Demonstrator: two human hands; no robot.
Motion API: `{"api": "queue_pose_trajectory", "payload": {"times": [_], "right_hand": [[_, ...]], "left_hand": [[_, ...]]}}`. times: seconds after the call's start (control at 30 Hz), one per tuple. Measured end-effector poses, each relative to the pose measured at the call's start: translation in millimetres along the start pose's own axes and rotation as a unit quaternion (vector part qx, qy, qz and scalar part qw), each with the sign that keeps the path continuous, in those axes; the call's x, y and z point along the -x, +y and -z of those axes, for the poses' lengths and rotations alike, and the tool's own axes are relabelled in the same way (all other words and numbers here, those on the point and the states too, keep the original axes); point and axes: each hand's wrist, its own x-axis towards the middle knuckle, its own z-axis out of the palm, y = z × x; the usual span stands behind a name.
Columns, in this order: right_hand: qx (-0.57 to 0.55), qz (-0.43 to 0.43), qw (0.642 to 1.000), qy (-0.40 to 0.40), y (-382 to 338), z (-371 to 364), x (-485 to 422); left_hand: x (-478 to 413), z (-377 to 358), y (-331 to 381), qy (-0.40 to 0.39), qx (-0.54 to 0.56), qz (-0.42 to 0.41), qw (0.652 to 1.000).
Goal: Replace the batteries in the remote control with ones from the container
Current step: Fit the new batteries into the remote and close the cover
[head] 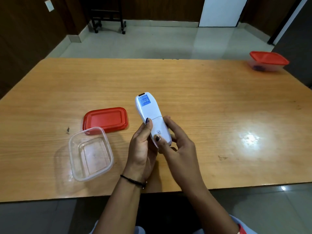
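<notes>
The white remote control (150, 112) is held back side up above the wooden table (219, 115), its blue sticker toward the far end and its battery cover in place. My left hand (143, 149) grips the remote's near left side, the index fingertip on its back. My right hand (177, 142) curls round the near right end, thumb pressing on the battery cover. A clear plastic container (91, 153) with no batteries visible in it sits open at the left, and its red lid (105, 119) lies just behind it.
A second clear container with a red lid on (268, 62) stands at the table's far right corner, something dark inside it. A dark wheeled stand (108, 14) is on the floor beyond the table. The table's near edge runs just under my wrists.
</notes>
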Motion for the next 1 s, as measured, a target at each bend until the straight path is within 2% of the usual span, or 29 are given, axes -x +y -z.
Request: {"api": "queue_pose_trajectory", "payload": {"times": [0.07, 0.17, 0.37, 0.53, 0.6, 0.67, 0.7, 0.73, 0.77, 0.83, 0.87, 0.93, 1.0], "right_hand": [[-0.105, -0.078, 0.991, 0.022, -1, 5, -3], [-0.185, -0.130, 0.974, -0.014, 2, 12, -6], [-0.177, -0.131, 0.975, 0.024, 3, 7, -5], [-0.177, -0.144, 0.973, 0.035, 5, 4, -6], [-0.261, -0.181, 0.948, -0.019, 1, 8, -8], [-0.356, -0.240, 0.899, -0.090, -6, 15, -12], [-0.368, -0.262, 0.886, -0.107, -8, 19, -12], [-0.352, -0.269, 0.890, -0.108, -8, 21, -13], [-0.294, -0.255, 0.916, -0.095, -5, 23, -13], [-0.083, -0.181, 0.979, -0.042, 3, 25, -11], [0.023, -0.137, 0.990, -0.025, 4, 27, -9], [0.166, -0.064, 0.983, -0.044, 6, 29, -6], [0.244, -0.017, 0.968, -0.057, 9, 29, -5]], "left_hand": [[0, 0, 1, -0.010, -0.009, -0.021, 1.000], [2, -2, 4, -0.021, -0.045, -0.042, 0.998], [4, -3, 1, -0.012, -0.092, -0.059, 0.994], [3, -4, 1, -0.003, -0.089, -0.065, 0.994], [3, -2, 1, -0.005, -0.077, -0.055, 0.995], [2, 2, 3, -0.017, -0.045, -0.020, 0.999], [2, 2, 4, -0.015, -0.039, 0.000, 0.999], [2, 1, 4, -0.004, -0.046, 0.012, 0.999], [1, 1, 2, 0.017, -0.062, 0.011, 0.998], [-2, -2, -3, 0.081, -0.091, -0.012, 0.992], [-3, -4, -5, 0.107, -0.095, -0.020, 0.990], [-3, -4, -8, 0.120, -0.108, -0.034, 0.986], [-4, -2, -10, 0.113, -0.165, -0.064, 0.978]]}}
